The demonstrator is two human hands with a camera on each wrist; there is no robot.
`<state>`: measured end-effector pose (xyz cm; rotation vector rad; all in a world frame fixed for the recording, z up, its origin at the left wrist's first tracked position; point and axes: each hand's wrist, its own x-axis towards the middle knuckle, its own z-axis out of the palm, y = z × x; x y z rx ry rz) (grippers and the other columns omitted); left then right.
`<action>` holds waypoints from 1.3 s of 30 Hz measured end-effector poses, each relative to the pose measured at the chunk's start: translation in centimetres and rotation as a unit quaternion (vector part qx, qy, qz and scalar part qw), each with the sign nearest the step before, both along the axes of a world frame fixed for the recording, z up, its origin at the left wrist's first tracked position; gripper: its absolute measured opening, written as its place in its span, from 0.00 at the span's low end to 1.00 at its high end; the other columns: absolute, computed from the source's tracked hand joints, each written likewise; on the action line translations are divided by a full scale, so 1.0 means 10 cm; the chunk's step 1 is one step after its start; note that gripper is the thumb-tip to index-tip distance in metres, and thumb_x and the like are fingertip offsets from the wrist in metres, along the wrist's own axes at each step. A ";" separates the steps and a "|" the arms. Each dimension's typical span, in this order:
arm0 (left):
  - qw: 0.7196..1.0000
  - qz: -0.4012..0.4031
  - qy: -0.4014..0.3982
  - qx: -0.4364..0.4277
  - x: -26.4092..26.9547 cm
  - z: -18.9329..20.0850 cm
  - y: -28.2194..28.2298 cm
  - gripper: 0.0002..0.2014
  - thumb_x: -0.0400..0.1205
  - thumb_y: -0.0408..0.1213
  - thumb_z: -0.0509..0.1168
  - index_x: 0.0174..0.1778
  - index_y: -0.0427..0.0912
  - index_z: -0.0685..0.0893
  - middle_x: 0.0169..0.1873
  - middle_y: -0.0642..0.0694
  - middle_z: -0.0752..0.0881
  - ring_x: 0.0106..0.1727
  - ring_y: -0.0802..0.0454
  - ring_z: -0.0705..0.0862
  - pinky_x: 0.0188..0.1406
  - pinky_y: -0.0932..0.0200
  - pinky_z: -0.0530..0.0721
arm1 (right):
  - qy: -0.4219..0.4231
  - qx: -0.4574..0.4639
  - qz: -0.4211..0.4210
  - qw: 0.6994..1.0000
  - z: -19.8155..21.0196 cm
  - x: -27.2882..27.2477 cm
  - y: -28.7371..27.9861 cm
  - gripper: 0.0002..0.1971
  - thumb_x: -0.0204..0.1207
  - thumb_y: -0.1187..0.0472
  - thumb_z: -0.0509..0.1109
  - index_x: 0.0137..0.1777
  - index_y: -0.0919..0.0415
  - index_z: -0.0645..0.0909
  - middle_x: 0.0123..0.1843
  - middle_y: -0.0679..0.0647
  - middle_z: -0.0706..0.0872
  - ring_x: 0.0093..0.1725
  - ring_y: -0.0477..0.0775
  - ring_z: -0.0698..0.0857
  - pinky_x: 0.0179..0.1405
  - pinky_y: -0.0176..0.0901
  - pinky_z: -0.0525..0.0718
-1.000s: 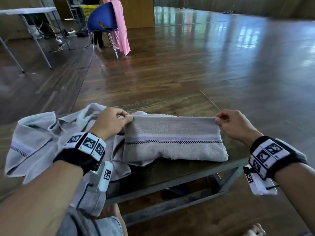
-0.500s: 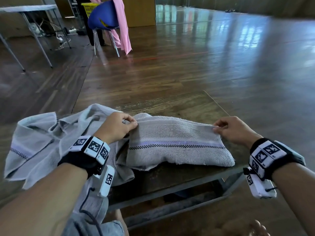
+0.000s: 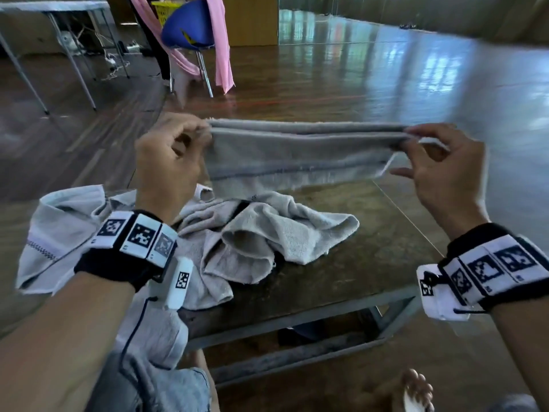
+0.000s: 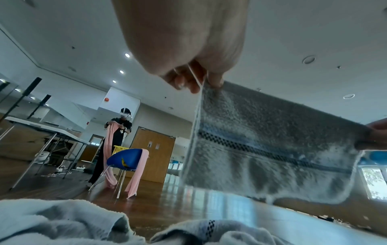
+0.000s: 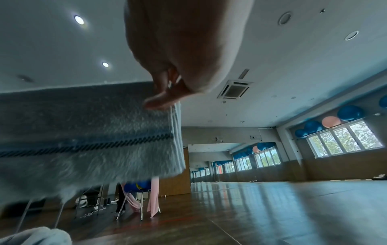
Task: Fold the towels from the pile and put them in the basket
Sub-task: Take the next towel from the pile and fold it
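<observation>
The left fingers [image 3: 198, 132] are curled and pinch one top corner of a folded grey towel [image 3: 300, 153]; the right fingers [image 3: 416, 137] pinch the other top corner in the same way. So the left hand [image 3: 170, 162] and the right hand [image 3: 442, 173] both grip this one towel, and it hangs stretched between them in the air, above the far part of the table [image 3: 371, 257]. The towel is folded in several layers; in the right wrist view the layered edges show just under the thumb. One dark checked stripe runs along its length, with a pale blue band beside it.

Under the held towel lies the pile [image 3: 261, 233] of grey towels, crumpled on the left half of the table and hanging over its left edge. I can tell at least two towels in it, but the exact number I cannot count. Each wrist carries one black band with white marker tags.

Farther away on the wooden floor stands one blue chair [image 3: 190, 25] with one pink cloth [image 3: 222, 55] over its back. Behind it is one yellow basket [image 3: 165, 10], and a second person [image 4: 119, 132] with a white headset holds another pink cloth. At the left stands one white folding table [image 3: 53, 7].
</observation>
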<state>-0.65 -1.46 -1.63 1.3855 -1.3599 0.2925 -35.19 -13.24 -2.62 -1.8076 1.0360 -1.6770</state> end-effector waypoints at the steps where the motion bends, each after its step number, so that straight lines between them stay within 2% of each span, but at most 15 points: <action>1: 1.000 -0.005 0.000 -0.022 0.00 0.02 0.04 0.08 0.83 0.37 0.70 0.52 0.37 0.89 0.51 0.47 0.88 0.49 0.52 0.87 0.47 0.62 0.85 | -0.022 -0.018 0.024 0.999 -0.01 -0.01 0.05 0.03 0.77 0.56 0.79 0.48 0.46 0.90 0.53 0.53 0.89 0.45 0.54 0.94 0.32 0.51 0.93; 3: 1.000 -0.020 0.004 -0.003 0.04 -0.01 0.13 0.05 0.82 0.37 0.72 0.51 0.42 0.90 0.48 0.52 0.89 0.44 0.62 0.86 0.44 0.68 0.83 | -0.015 0.002 0.058 0.998 -0.14 -0.08 0.14 0.06 0.76 0.56 0.81 0.50 0.45 0.90 0.53 0.50 0.90 0.47 0.53 0.94 0.33 0.52 0.94; 5: 0.991 -0.047 -0.006 0.124 0.11 -0.11 0.20 0.03 0.79 0.37 0.75 0.47 0.46 0.92 0.43 0.52 0.91 0.37 0.67 0.85 0.38 0.76 0.80 | 0.076 0.097 0.052 0.991 -0.35 -0.22 0.18 0.09 0.75 0.61 0.81 0.47 0.43 0.91 0.46 0.48 0.93 0.42 0.53 0.94 0.38 0.59 0.94; 6: 0.972 -0.069 -0.015 0.223 0.14 -0.18 0.22 0.02 0.77 0.35 0.76 0.44 0.45 0.93 0.42 0.51 0.92 0.36 0.65 0.86 0.38 0.75 0.80 | 0.163 0.151 0.051 0.974 -0.48 -0.30 0.18 0.10 0.75 0.63 0.81 0.45 0.43 0.92 0.43 0.49 0.94 0.39 0.54 0.94 0.41 0.61 0.94; 8: 0.906 -0.098 -0.040 0.409 0.17 -0.37 0.25 0.02 0.75 0.33 0.78 0.39 0.45 0.93 0.39 0.48 0.93 0.38 0.59 0.87 0.42 0.64 0.84 | 0.326 0.234 0.076 0.913 -0.71 -0.45 0.22 0.10 0.74 0.66 0.80 0.43 0.48 0.92 0.42 0.49 0.94 0.41 0.54 0.94 0.52 0.60 0.92; 10: 0.870 -0.084 -0.040 0.484 0.15 -0.55 0.25 0.03 0.77 0.36 0.76 0.38 0.43 0.93 0.38 0.47 0.92 0.39 0.55 0.87 0.43 0.56 0.84 | 0.380 0.269 0.071 0.882 -0.89 -0.51 0.26 0.08 0.74 0.68 0.79 0.43 0.53 0.91 0.43 0.51 0.94 0.47 0.55 0.92 0.60 0.56 0.88; 14: 0.869 -0.009 0.000 0.495 0.10 -0.76 0.15 0.15 0.80 0.45 0.72 0.38 0.35 0.90 0.37 0.40 0.91 0.43 0.44 0.89 0.47 0.50 0.84 | 0.357 0.286 0.012 0.889 -1.02 -0.45 0.24 0.04 0.79 0.60 0.76 0.43 0.55 0.89 0.41 0.51 0.91 0.42 0.55 0.88 0.56 0.55 0.88; 17: 0.851 0.033 0.001 0.524 0.06 -0.81 0.05 0.25 0.81 0.51 0.70 0.34 0.29 0.87 0.34 0.34 0.89 0.39 0.38 0.87 0.42 0.48 0.82 | 0.368 0.315 0.005 0.875 -1.03 -0.33 0.20 0.12 0.81 0.50 0.73 0.38 0.55 0.87 0.35 0.52 0.88 0.35 0.54 0.85 0.48 0.51 0.86; 19: 0.840 0.040 0.010 0.540 0.02 -0.82 0.00 0.28 0.81 0.52 0.69 0.23 0.34 0.78 0.25 0.37 0.81 0.30 0.40 0.81 0.35 0.49 0.76 | 0.369 0.332 -0.007 0.868 -1.03 -0.25 0.18 0.20 0.83 0.47 0.70 0.32 0.57 0.82 0.33 0.55 0.88 0.36 0.58 0.86 0.43 0.48 0.83; 21: 0.828 0.037 0.024 0.559 -0.02 -0.81 -0.05 0.28 0.80 0.52 0.71 0.19 0.40 0.70 0.22 0.40 0.76 0.28 0.44 0.77 0.35 0.51 0.74 | 0.369 0.338 -0.032 0.865 -1.06 -0.21 0.15 0.26 0.83 0.46 0.68 0.26 0.59 0.75 0.32 0.57 0.86 0.36 0.60 0.86 0.37 0.45 0.81; 25: 0.816 0.030 0.045 0.575 -0.03 -0.82 -0.07 0.25 0.77 0.48 0.74 0.21 0.39 0.73 0.27 0.37 0.80 0.32 0.44 0.80 0.39 0.51 0.77 | 0.370 0.347 -0.062 0.860 -1.08 -0.15 0.13 0.26 0.83 0.48 0.69 0.24 0.59 0.75 0.27 0.56 0.82 0.32 0.57 0.82 0.28 0.40 0.73; 28: 0.806 0.023 0.050 0.589 -0.04 -0.84 -0.06 0.18 0.76 0.45 0.76 0.32 0.32 0.83 0.40 0.33 0.90 0.36 0.42 0.85 0.48 0.44 0.86 | 0.372 0.358 -0.063 0.854 -1.09 -0.14 0.12 0.26 0.82 0.48 0.70 0.24 0.59 0.76 0.27 0.55 0.81 0.32 0.58 0.82 0.31 0.43 0.77; 30: 0.803 0.024 0.047 0.594 -0.04 -0.84 -0.04 0.16 0.76 0.43 0.76 0.38 0.29 0.87 0.39 0.33 0.90 0.36 0.42 0.86 0.51 0.43 0.87 | 0.369 0.363 -0.066 0.853 -1.07 -0.13 0.13 0.26 0.82 0.47 0.70 0.24 0.57 0.73 0.28 0.55 0.81 0.32 0.60 0.83 0.38 0.48 0.82; 34: 0.819 0.058 0.056 0.568 -0.02 -0.77 -0.02 0.14 0.75 0.39 0.76 0.32 0.32 0.84 0.26 0.39 0.84 0.29 0.44 0.82 0.38 0.48 0.84 | 0.356 0.360 -0.076 0.859 -1.00 -0.11 0.18 0.23 0.83 0.51 0.69 0.26 0.59 0.78 0.34 0.58 0.86 0.36 0.64 0.86 0.48 0.57 0.88; 39: 0.850 0.090 0.114 0.506 0.06 -0.69 -0.02 0.13 0.71 0.40 0.74 0.33 0.31 0.86 0.27 0.36 0.88 0.28 0.40 0.87 0.29 0.57 0.78 | 0.332 0.334 -0.088 0.878 -0.91 -0.18 0.12 0.22 0.82 0.52 0.70 0.28 0.63 0.82 0.31 0.58 0.85 0.37 0.65 0.86 0.46 0.56 0.88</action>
